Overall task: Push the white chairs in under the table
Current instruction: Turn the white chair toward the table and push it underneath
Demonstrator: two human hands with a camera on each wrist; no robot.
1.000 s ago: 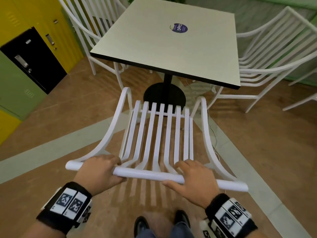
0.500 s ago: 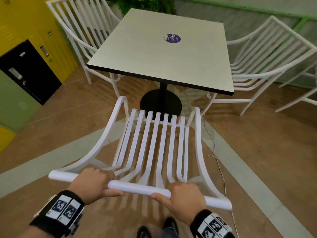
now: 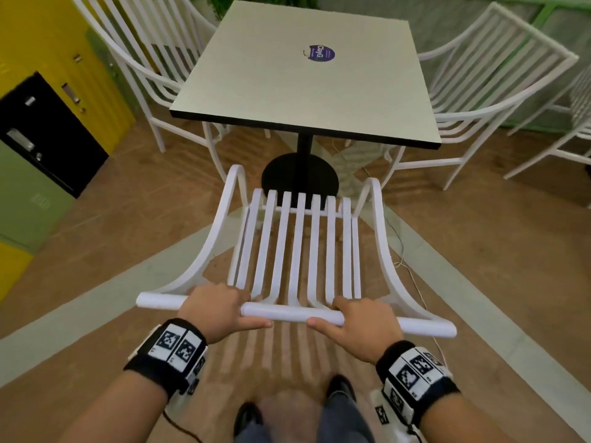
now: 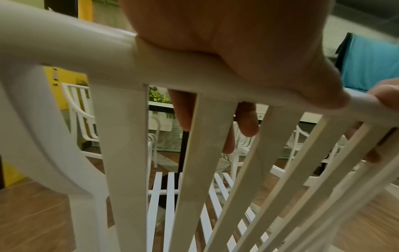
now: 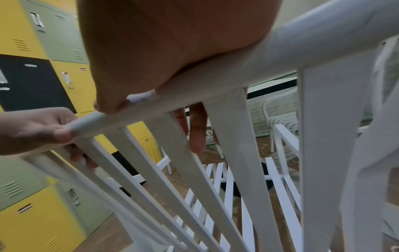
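Note:
A white slatted chair (image 3: 299, 247) stands in front of me, its seat facing the square table (image 3: 307, 78) and its front edge near the black pedestal base (image 3: 299, 179). My left hand (image 3: 220, 310) grips the chair's top rail (image 3: 287, 313) left of centre, fingers curled over it and thumb under. My right hand (image 3: 361, 326) grips the same rail right of centre. In the left wrist view my left hand (image 4: 248, 56) wraps the rail (image 4: 86, 56), fingertips (image 4: 247, 122) behind the slats. The right wrist view shows my right hand (image 5: 172, 56) on the rail (image 5: 313, 44).
Two more white chairs stand at the table, one on the left (image 3: 150, 59) and one on the right (image 3: 489, 84). Yellow, green and black lockers (image 3: 48, 129) line the left wall. A thin cable (image 3: 412, 273) lies on the wooden floor right of the chair.
Both hands have stayed on the top rail throughout. The chair has shifted a little to the right and lines up more squarely with the table's pedestal.

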